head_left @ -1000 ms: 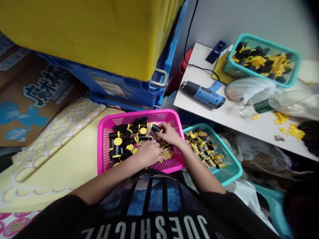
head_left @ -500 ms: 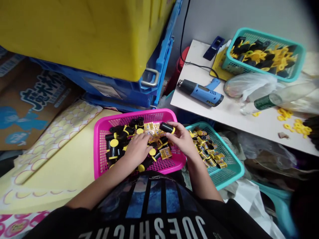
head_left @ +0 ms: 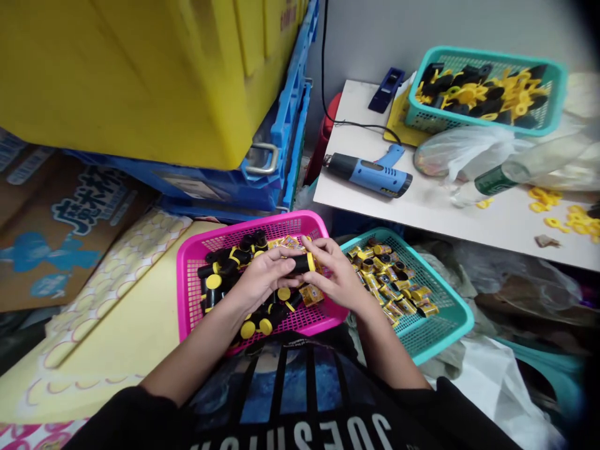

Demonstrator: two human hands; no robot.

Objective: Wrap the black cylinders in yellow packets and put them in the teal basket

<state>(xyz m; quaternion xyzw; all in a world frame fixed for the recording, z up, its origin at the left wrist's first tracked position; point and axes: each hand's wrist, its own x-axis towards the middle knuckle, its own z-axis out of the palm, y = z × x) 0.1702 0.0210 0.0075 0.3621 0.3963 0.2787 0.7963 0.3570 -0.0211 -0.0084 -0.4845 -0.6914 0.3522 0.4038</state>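
A pink basket (head_left: 187, 275) on my lap holds several black cylinders with yellow caps and some small yellow labels. Above it, my left hand (head_left: 260, 278) and my right hand (head_left: 335, 275) both grip one black cylinder with a yellow band (head_left: 302, 264), held level between their fingertips. Just right of the pink basket, a teal basket (head_left: 445, 325) holds several cylinders wrapped in yellow labels.
A yellow crate (head_left: 140, 69) sits on a blue crate (head_left: 262, 162) straight ahead. On the white table (head_left: 422, 206) at right lie a blue heat gun (head_left: 370, 175), a plastic bag, a green-capped bottle and another teal basket (head_left: 553, 100) of black and yellow parts. Sticker sheets (head_left: 112, 262) lie at left.
My right hand lifted a black cylinder out of the pink basket and brought it toward the middle. My left hand rose from the pile and took hold of its other end.
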